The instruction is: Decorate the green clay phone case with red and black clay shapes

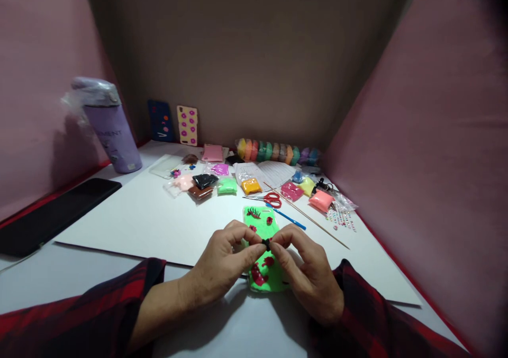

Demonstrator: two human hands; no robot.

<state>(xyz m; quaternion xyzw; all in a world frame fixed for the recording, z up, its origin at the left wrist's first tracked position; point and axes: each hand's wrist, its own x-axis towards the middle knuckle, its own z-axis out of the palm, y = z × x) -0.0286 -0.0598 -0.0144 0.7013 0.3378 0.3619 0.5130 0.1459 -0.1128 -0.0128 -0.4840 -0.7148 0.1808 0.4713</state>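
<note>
Green clay-covered phone case [273,279], long axis roughly twelve-to-six, lies below a black clay piece [266,244] pinched between left hand [218,257] at eight o'clock and right hand [309,270] at four, about equally near.

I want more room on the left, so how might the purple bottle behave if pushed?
The purple bottle could tip if pushed near its top, being much taller than wide. Its smooth, undented body looks stiff. The lid may feel slippery, since clear plastic covers it.
</note>
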